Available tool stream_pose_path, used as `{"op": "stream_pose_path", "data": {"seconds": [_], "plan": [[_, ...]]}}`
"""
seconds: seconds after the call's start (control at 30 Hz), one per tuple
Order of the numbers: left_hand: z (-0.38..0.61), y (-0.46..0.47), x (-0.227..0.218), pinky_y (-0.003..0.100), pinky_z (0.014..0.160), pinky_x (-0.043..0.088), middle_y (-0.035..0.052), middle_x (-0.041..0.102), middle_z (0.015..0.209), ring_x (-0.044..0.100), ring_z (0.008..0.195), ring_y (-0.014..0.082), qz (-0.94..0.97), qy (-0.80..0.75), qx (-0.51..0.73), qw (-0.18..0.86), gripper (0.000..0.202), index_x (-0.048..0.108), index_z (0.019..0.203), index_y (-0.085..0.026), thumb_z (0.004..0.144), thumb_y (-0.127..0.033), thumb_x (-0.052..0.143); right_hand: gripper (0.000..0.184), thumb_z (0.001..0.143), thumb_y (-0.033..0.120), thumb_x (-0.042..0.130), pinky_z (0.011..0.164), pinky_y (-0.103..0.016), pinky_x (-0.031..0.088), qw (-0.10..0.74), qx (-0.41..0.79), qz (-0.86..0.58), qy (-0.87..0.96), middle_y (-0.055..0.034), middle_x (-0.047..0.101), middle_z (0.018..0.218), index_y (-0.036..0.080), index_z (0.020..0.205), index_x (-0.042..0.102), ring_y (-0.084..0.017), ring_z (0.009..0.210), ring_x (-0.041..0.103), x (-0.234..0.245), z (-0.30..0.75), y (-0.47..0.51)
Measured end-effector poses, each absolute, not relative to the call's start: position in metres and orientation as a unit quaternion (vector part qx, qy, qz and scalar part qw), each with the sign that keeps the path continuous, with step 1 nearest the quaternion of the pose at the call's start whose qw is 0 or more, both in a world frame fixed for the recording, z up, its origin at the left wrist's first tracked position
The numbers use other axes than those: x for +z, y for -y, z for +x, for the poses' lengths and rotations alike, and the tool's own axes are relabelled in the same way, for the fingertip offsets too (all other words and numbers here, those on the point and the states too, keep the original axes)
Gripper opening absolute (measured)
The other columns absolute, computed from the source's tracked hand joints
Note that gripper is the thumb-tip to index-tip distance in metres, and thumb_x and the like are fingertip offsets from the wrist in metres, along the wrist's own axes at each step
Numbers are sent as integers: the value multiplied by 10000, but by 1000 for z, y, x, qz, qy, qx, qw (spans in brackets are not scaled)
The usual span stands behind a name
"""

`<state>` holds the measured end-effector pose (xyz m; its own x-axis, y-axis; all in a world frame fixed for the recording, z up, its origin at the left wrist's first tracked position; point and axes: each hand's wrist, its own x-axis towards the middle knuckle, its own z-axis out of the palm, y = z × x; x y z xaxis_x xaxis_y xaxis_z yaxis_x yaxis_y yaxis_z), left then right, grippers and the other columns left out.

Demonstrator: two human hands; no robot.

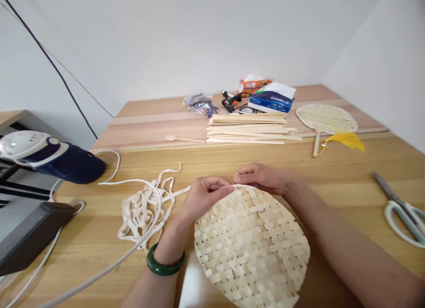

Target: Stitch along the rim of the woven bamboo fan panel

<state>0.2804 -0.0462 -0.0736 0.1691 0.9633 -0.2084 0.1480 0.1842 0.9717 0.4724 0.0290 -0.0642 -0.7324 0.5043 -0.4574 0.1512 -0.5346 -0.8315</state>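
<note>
Ribbon [141,208], soft and limp by its look, lies heaped on the worktop [338,188] at left, one strip running towards the left hand [207,195]. That grip is pinched closed on the far rim of the woven disc [252,250], tilted at near centre: probably light, bendy, liable to fray, so the rim looks the safest hold. Just right, the right hand [260,175] bunches its fingers there; what they pinch, I can't tell.

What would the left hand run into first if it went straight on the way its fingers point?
Most likely the right hand, whose fingertips lie just ahead of the left hand at the rim of the woven disc; their exact gap in depth is unclear.
</note>
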Motion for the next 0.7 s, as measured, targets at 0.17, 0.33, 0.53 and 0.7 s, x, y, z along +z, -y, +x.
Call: {"op": "stream_pose_path", "data": {"seconds": [0.17, 0.33, 0.53, 0.7], "plan": [[279, 47, -76, 200, 451, 242, -24, 538, 562, 361, 486, 61, 532, -519, 361, 563, 301, 696, 746, -133, 760, -434, 707, 212, 631, 287, 798, 529, -203, 375, 87, 830, -327, 443, 42, 574, 582, 122, 682, 674, -64, 546, 481, -71, 469, -33], [280, 47, -75, 204, 501, 325, 6, 628, 652, 461, 546, 79, 534, -508, 375, 563, 257, 707, 754, -135, 758, -391, 723, 221, 646, 255, 774, 471, -189, 340, 103, 865, -302, 386, 56, 514, 513, 118, 613, 604, -53, 479, 441, -75, 466, -26], [280, 50, -71, 199, 542, 390, 18, 674, 681, 519, 578, 88, 543, -491, 405, 548, 210, 709, 738, -135, 765, -343, 727, 178, 618, 222, 737, 506, -205, 372, 129, 883, -299, 337, 49, 528, 536, 140, 592, 582, -71, 509, 460, -73, 455, -22], [275, 42, -80, 200, 562, 423, 26, 700, 719, 556, 597, 99, 529, -494, 420, 547, 220, 717, 761, -134, 773, -354, 720, 199, 679, 301, 700, 504, -233, 346, 180, 826, -364, 390, 51, 509, 560, 162, 630, 566, -82, 510, 434, -80, 455, -25]]}}
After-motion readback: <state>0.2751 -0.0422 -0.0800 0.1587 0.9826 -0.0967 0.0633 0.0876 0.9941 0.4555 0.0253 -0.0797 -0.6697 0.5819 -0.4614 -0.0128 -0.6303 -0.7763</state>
